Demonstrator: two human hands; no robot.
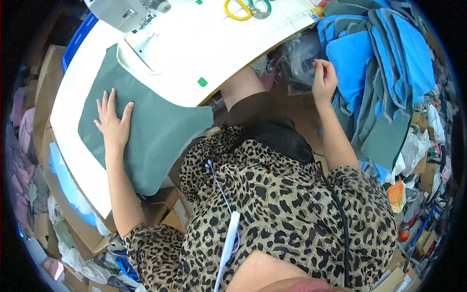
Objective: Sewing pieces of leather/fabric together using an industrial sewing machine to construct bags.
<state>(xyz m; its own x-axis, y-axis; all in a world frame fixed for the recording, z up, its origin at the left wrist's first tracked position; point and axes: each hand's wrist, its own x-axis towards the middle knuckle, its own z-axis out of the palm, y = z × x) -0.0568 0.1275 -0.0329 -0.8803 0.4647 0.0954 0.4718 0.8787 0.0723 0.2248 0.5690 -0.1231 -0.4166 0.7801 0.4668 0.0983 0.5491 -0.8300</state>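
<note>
My left hand (114, 121) lies flat, fingers spread, on a large dark green fabric panel (151, 131) with a pale fuzzy edge. The panel rests on the white tabletop, and its lower part hangs over the near edge toward my lap. One side of the panel lies close to the sewing machine's (127, 14) presser foot area. Off to the right, my right hand (324, 82) is raised beside a pile of blue and green fabric pieces (374, 63). Its fingers are curled together, and nothing shows in them.
Yellow- and green-handled scissors (238, 9) lie at the table's far side. Small green scraps (202, 82) dot the white tabletop (189, 48). A clear plastic bag (299, 61) hangs between table and pile. Cardboard boxes (73, 194) stand left; assorted bags and clutter (418, 151) lie right.
</note>
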